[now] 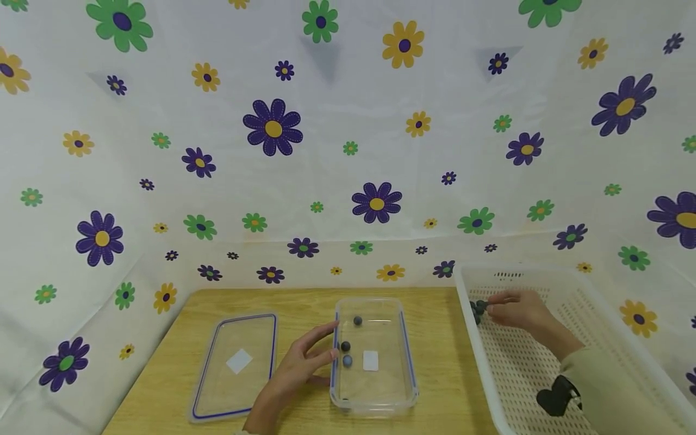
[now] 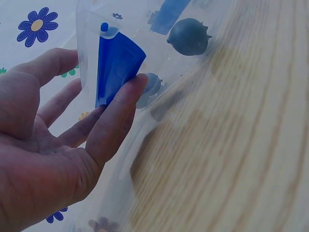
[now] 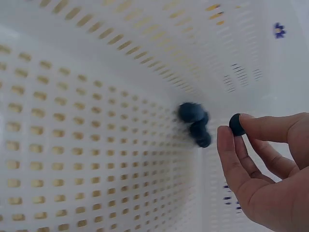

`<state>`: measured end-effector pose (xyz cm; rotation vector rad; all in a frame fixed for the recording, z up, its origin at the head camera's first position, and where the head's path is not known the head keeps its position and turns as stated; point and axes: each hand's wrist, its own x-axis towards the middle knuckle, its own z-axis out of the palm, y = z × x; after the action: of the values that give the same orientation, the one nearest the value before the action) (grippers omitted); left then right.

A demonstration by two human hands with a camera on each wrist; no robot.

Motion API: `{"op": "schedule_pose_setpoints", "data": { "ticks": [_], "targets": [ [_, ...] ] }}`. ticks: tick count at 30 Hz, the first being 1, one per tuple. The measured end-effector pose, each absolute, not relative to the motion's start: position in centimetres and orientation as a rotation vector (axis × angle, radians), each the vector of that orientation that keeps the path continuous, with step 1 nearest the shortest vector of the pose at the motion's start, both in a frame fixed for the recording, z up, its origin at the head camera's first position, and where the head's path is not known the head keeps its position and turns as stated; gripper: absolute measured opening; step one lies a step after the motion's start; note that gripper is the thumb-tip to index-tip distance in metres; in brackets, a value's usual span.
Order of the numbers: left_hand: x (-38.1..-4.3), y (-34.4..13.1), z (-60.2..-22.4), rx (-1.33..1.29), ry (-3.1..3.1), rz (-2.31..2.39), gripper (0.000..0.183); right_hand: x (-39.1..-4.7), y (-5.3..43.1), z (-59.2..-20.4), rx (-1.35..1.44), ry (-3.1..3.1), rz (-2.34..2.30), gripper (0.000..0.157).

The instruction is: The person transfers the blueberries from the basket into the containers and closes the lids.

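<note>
In the head view, my left hand [image 1: 301, 361] is beside a clear plastic food container [image 1: 375, 396], its fingers at the left wall. Up close in the left wrist view, fingertips [image 2: 140, 82] are right by a blue strip [image 2: 118, 65] on that wall. Inside the container are several blueberries [image 1: 357, 321], mostly along its left side. My right hand [image 1: 519, 314] reaches into a white perforated basket [image 1: 589, 302]. Between thumb and finger it pinches a single blueberry [image 3: 236, 125]. More blueberries [image 3: 192, 113] lie clustered near the basket's corner.
A clear lid [image 1: 239, 386] with a blue seal lies flat on the wooden table [image 1: 440, 362], left of the container. White flower-printed sheeting [image 1: 348, 109] stands behind the table and along both sides. The basket's raised wall [image 1: 478, 362] runs between container and right hand.
</note>
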<state>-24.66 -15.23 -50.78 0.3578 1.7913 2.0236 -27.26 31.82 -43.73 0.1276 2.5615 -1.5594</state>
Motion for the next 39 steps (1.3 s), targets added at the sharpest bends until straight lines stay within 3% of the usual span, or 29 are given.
{"op": "schedule_pose_setpoints", "data": {
  "ticks": [18,39],
  "targets": [
    [-24.2,-15.7,-51.0,0.326,1.794,2.026,0.068,-23.9,29.3,-36.8,-0.082,2.597,-1.775,0.056],
    [-24.7,-15.3,-50.9,0.355,1.825,2.017,0.065,-20.3,23.3,-36.2,-0.354,2.492,-2.116,0.031]
  ]
}}
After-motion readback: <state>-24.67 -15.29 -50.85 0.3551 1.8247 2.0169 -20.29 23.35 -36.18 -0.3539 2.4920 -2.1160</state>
